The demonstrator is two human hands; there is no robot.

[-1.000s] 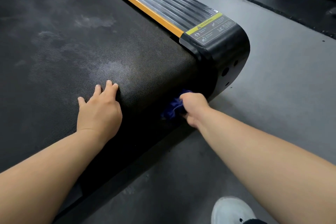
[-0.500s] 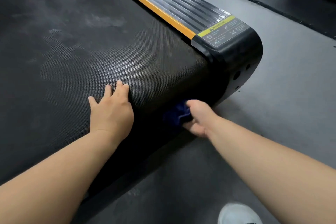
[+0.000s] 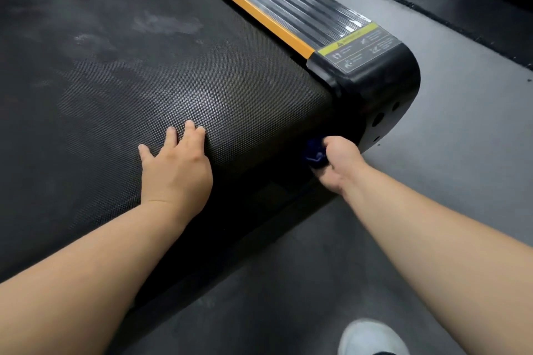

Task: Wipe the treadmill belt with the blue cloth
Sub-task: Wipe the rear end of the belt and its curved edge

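The black textured treadmill belt (image 3: 150, 66) fills the left and centre, with pale smudges on its surface. My left hand (image 3: 176, 164) rests flat on the belt near its curved rear end, fingers spread. My right hand (image 3: 340, 161) grips the bunched blue cloth (image 3: 314, 153) against the belt's rear curve, right beside the black end cap (image 3: 383, 95). Most of the cloth is hidden by my fingers.
An orange strip (image 3: 253, 13) and a ribbed black side rail (image 3: 291, 0) with a yellow warning label (image 3: 357, 43) run along the belt's right. Grey floor (image 3: 461, 138) lies to the right and below. A white shoe (image 3: 372, 337) shows at the bottom edge.
My right hand has slid the blue cloth to the right along the belt's rear curve, up to the end cap. My left hand stays resting on the belt.
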